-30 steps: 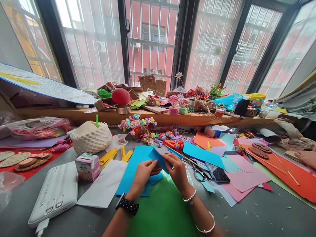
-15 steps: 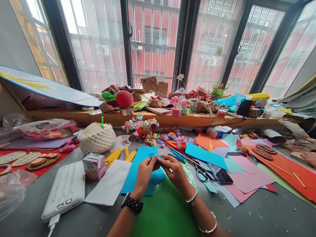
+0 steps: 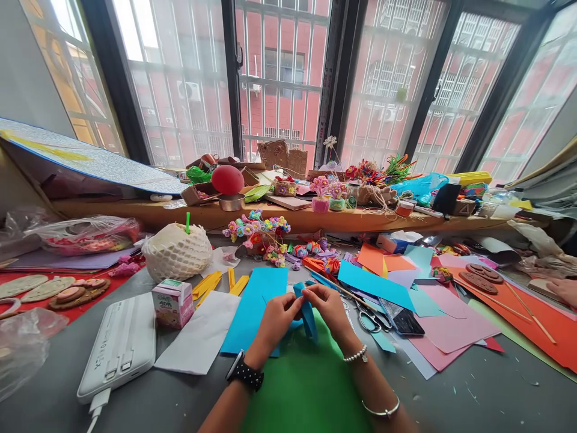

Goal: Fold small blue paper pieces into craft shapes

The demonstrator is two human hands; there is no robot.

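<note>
Both my hands pinch a folded piece of blue paper [image 3: 308, 320] above the green sheet [image 3: 306, 385]. My left hand [image 3: 280, 319] grips its left side, fingers closed, a dark watch strap on the wrist. From the right, my right hand [image 3: 330, 308] holds the upper edge between thumb and fingers. The lower part of the paper hangs down between the hands. Beside my left hand lies a larger blue sheet [image 3: 252, 307], partly covered by that hand. Scissors [image 3: 373, 319] rest to the right of my right hand.
A white power bank [image 3: 119, 343], a pink drink carton [image 3: 172, 304] and white paper [image 3: 198, 337] lie to the left. Coloured paper sheets [image 3: 451, 313] and a phone [image 3: 406, 319] lie to the right. Crocheted flowers [image 3: 256, 231] stand at the back. Another person's hand [image 3: 563, 291] shows far right.
My hands have shifted right, the right hand slightly lower. The held blue paper has turned and now hangs downward between them, showing more of its folded strip.
</note>
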